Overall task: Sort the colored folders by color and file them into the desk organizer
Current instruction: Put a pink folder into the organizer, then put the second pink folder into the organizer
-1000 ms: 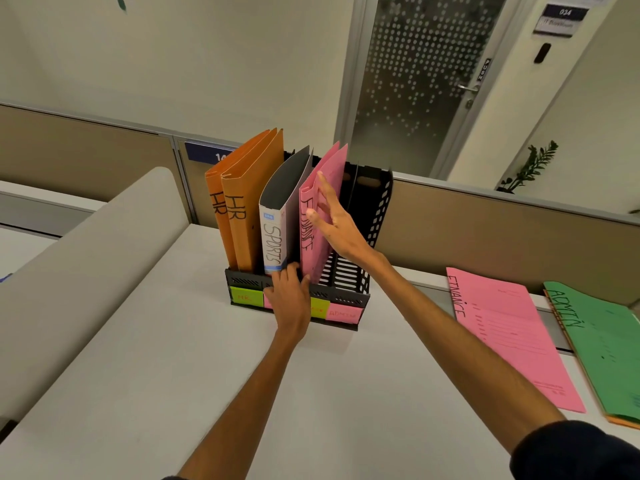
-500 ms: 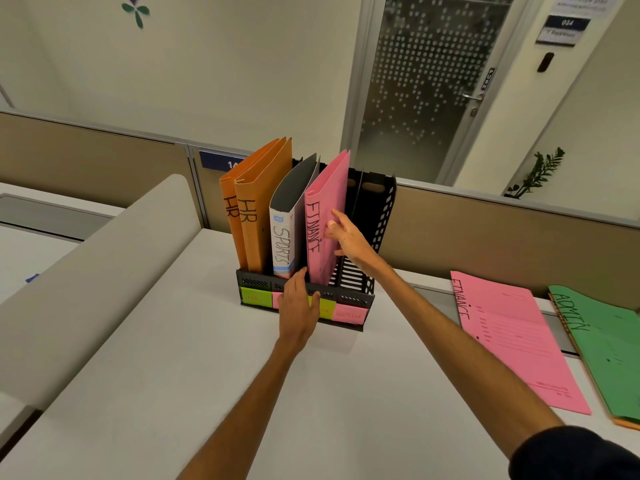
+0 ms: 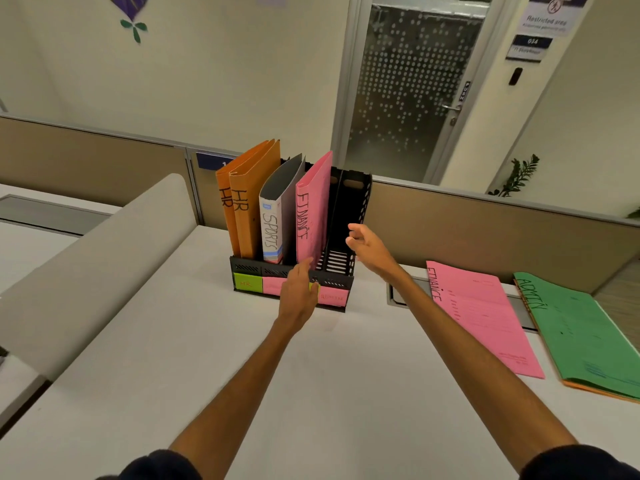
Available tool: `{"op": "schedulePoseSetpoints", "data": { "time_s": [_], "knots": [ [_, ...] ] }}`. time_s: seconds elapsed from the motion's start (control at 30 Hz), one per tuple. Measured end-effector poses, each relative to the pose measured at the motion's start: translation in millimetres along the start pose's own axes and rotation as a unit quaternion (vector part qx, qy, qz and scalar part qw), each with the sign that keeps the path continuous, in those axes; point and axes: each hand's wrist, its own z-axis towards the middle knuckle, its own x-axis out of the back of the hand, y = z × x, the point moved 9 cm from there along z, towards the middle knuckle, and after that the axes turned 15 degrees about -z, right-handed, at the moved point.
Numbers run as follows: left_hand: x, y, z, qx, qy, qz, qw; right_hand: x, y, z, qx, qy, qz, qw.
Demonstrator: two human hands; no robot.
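A black desk organizer (image 3: 356,202) stands on the white desk. In it, from left to right, stand two orange HR folders (image 3: 247,202), a grey SPORTS folder (image 3: 277,216) and a pink FINANCE folder (image 3: 311,209); its right slot is empty. My left hand (image 3: 299,294) rests against the organizer's front, fingers touching the pink folder's bottom edge. My right hand (image 3: 367,245) hovers by the empty right slot with relaxed fingers, holding nothing. A second pink FINANCE folder (image 3: 481,313) and a green ADMIN folder (image 3: 581,330) lie flat on the desk to the right.
A grey padded divider (image 3: 90,258) runs along the left of the desk. A brown partition wall (image 3: 485,230) stands behind. An orange folder edge (image 3: 602,392) shows under the green one. A cable slot (image 3: 398,296) is set into the desk.
My right hand has let go of the pink FINANCE folder and pulled back to the right. The folder now stands upright in its slot. My left hand stays at the organizer's front.
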Motion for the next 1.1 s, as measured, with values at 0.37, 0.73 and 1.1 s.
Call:
{"op": "schedulePoseSetpoints", "data": {
  "time_s": [0.37, 0.73, 1.1],
  "knots": [
    [-94.9, 63.3, -66.6, -0.032, -0.069, -0.039, 0.996, 79.6, 107.4, -96.4, -0.085, 0.032, 0.010, 0.996],
    [-219.3, 96.9, -114.4, 0.003, -0.133, -0.019, 0.991, 147.7, 242.0, -168.9, -0.160, 0.039, 0.020, 0.986],
    [-296.5, 117.3, -109.4, 0.070, -0.151, -0.017, 0.986, 202.5, 368.6, -200.3, -0.280, 0.108, 0.085, 0.950]
  ]
}}
